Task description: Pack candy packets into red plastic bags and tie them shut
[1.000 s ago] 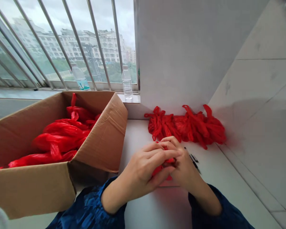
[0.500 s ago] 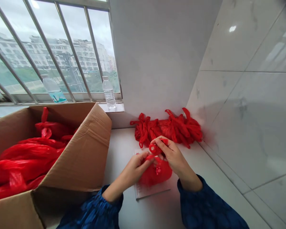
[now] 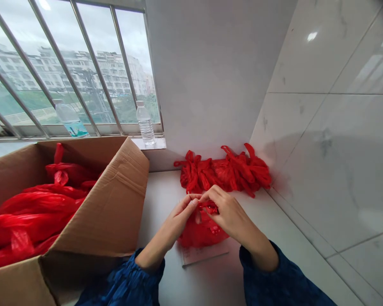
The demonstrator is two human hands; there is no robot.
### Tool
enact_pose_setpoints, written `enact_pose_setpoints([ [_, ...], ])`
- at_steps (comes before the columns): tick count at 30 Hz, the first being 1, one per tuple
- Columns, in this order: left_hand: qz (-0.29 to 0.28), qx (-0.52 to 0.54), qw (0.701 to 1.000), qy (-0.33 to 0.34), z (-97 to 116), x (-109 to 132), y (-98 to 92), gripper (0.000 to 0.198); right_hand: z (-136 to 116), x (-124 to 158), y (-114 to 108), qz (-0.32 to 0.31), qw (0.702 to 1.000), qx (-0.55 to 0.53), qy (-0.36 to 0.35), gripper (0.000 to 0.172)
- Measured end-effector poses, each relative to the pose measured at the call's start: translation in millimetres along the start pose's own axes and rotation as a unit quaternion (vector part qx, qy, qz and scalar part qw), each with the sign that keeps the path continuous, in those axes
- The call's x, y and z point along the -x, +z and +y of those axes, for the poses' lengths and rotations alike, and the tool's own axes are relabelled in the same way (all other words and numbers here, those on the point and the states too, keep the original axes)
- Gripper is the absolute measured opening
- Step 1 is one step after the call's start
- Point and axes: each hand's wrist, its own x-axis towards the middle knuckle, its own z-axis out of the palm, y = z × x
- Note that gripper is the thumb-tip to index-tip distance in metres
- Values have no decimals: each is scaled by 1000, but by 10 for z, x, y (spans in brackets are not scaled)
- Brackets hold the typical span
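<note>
To the left of the left hand (image 3: 181, 214) stands a big cardboard box (image 3: 115, 208), with filled red bags (image 3: 38, 212) inside. Beyond both hands, near the wall, lies a row of red bundles (image 3: 223, 172) with loops. Directly below the fingers is one red bag (image 3: 194, 233). The left hand pinches its gathered top, and the right hand (image 3: 223, 212) grips the same part with bent fingers. Under this bag, slightly nearer than the hands, a pale flat object (image 3: 204, 253) partly shows.
</note>
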Motion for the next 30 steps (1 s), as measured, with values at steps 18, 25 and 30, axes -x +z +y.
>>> enact_pose_setpoints([
  [18, 169, 222, 960, 4, -252, -258, -200, 52, -21, 341, -619, -100, 993, 22, 65, 19],
  [25, 279, 242, 929, 27, -419, -394, -302, 50, 49, 404, -790, -151, 981, -7, 119, 20],
  [30, 309, 246, 918, 37, -482, -418, -372, 49, 102, 398, -769, -181, 975, -35, 123, 18],
])
